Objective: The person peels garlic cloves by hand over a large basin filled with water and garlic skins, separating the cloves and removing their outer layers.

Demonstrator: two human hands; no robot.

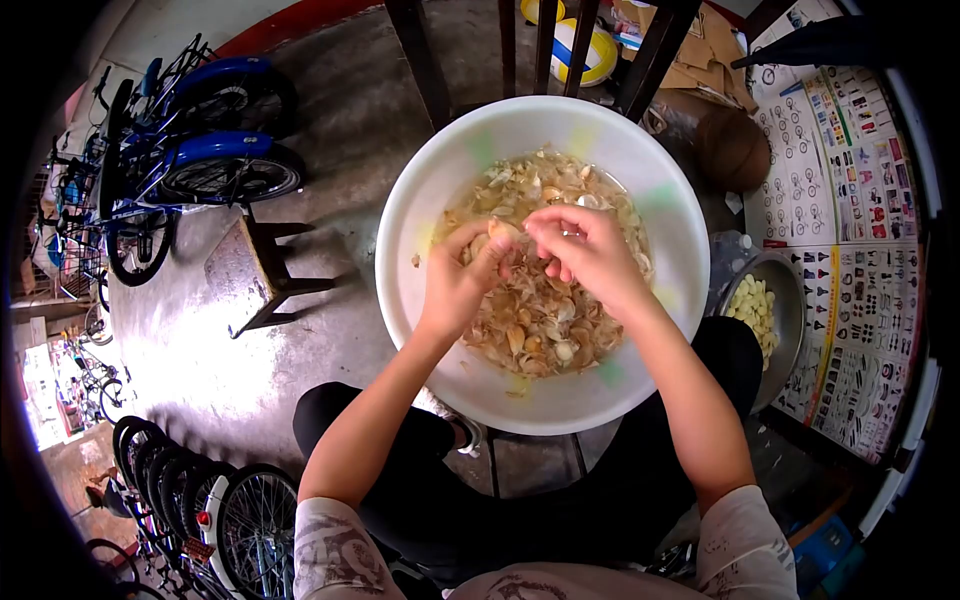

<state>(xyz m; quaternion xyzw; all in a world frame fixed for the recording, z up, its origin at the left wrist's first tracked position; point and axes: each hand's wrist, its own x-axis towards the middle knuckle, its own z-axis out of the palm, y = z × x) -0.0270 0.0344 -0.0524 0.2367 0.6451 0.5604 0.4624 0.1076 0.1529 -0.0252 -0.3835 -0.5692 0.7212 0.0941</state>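
Observation:
A large white basin (400, 290) holds water with many garlic cloves and loose skins (540, 330). Over its middle, my left hand (468, 265) pinches a light brown garlic clove (503, 231) between thumb and fingers. Close beside it on the right, my right hand (585, 248) has its thumb and forefinger pressed together at the clove's edge; whatever lies between those fingertips is too small to make out. Both hands are above the floating skins.
A metal bowl (795, 310) of peeled cloves (753, 312) stands right of the basin. Behind are dark wooden bars (508, 45) and a ball (590, 55). A small stool (262, 270) and bicycles (225, 170) are on the left. A printed sheet (840, 200) lines the right.

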